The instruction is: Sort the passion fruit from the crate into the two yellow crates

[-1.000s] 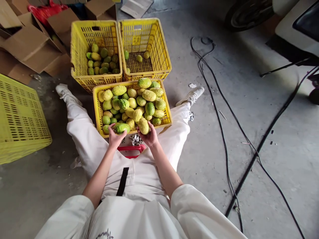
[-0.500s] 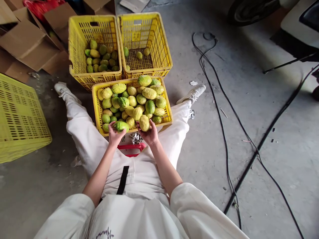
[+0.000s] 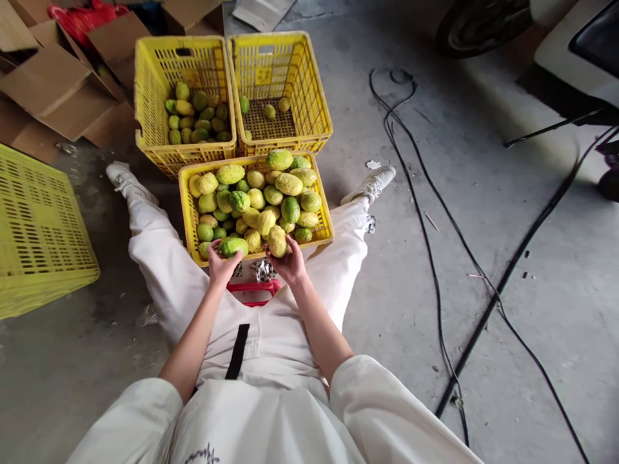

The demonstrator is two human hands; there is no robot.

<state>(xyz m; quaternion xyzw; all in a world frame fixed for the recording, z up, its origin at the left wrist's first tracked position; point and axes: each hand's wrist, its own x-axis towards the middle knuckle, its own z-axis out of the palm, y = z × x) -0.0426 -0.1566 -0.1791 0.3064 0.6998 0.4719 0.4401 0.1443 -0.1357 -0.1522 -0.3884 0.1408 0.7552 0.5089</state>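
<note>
My left hand [image 3: 221,265] is cupped around a mostly green fruit [image 3: 234,245], fingers wrapped under it, and my right hand [image 3: 291,261] grips a yellow fruit [image 3: 277,240] the same way; both fruits sit at the near rim of the full yellow crate [image 3: 186,212] between my outstretched legs, just above or touching the heap, I cannot tell which. The fruits look like passion fruit or small citrus, knobbly skinned, mixed green and yellow. As I read it, I am at the pick-and-inspect step of a sorting job: one fruit in each hand, lifted close for a look. The next move, in my judgement, calls for deciding by colour or size which goes where, then reaching over the heap without knocking loose the fruit piled above the rim. Beyond this crate stand two more yellow crates side by side, touching it: the left crate [image 3: 145,96] holds a fair layer of greenish fruit, the right crate [image 3: 314,96] only a few scattered ones. Under my wrists, on my lap, lie a red handle-like thing [image 3: 251,288] and some crumpled silvery stuff [image 3: 264,270]; I cannot make out what they are. Farther out, an upturned yellow crate [image 3: 39,238] lies to my left on the concrete floor [image 3: 425,309], flattened cardboard boxes [image 3: 53,84] beyond it, and black cables [image 3: 435,258] trail across the floor to my right.
</note>
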